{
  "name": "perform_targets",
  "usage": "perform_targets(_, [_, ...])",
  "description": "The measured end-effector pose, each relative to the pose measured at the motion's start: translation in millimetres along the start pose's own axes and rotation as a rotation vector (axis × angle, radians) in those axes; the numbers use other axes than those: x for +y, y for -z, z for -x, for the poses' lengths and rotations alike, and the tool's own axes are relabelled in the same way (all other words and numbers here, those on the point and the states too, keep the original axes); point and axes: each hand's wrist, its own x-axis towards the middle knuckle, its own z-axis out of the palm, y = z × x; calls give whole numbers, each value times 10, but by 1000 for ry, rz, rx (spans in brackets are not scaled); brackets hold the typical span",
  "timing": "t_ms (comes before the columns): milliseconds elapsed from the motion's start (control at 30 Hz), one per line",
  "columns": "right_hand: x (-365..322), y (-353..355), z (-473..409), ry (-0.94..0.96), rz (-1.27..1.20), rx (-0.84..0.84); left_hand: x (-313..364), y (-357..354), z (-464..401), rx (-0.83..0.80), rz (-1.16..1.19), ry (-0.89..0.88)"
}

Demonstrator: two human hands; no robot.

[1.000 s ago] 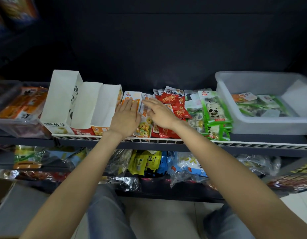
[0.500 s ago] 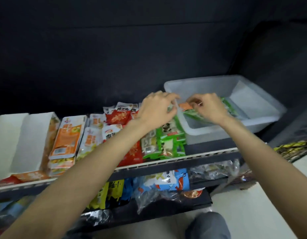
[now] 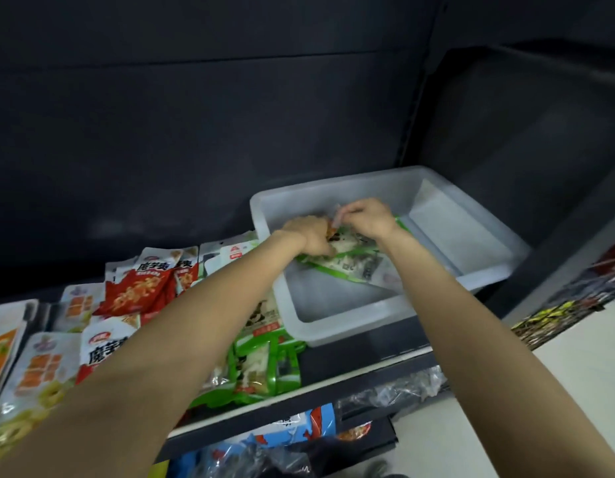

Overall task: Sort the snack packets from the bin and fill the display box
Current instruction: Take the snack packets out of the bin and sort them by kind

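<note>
the red packets (image 3: 140, 291) on the shelf have big chinese letters on a white patch at the top. they look like 魔芋爽. a second red and white packet (image 3: 106, 346) nearer the shelf's front edge shows the same big letters, partly hidden by an arm. the small red logo above those letters is too blurry to read. the words on the green packets (image 3: 264, 370) and orange packets (image 3: 40, 370) are too blurry too.

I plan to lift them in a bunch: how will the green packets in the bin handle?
Probably floppy: the green packets lie flat and thin in the bin. Likely slippery, since the film looks glossy. Probably light: both hands, left hand and right hand, gather several.
</note>
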Motion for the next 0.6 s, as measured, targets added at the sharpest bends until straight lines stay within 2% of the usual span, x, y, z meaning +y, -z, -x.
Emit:
perform_targets(100, [-223, 121, 239, -34, -560, 31, -80, 112, 168, 284, 108, 3])
perform_targets(167, [-365, 196, 446, 34, -718, 53, -118, 223, 388, 477, 188, 12])
perform_targets(233, [-484, 225, 690, 137, -527, 128, -175, 341, 631, 617, 386, 27])
perform_targets(300, [-591, 157, 949, 175, -356, 158, -259, 425, 916, 653, 707, 6])
perform_targets(400, [-820, -100, 1369, 236, -344, 83, -385, 440, 1459, 644, 1122, -42])
perform_targets(500, [-1077, -472, 1635, 298, -410, -13, -634, 364, 1983, 728, 1179, 24])
perform_targets(600, [-1367, -934, 1744, 281, -464, -89, -1131, 173, 2492, 868, 925, 186])
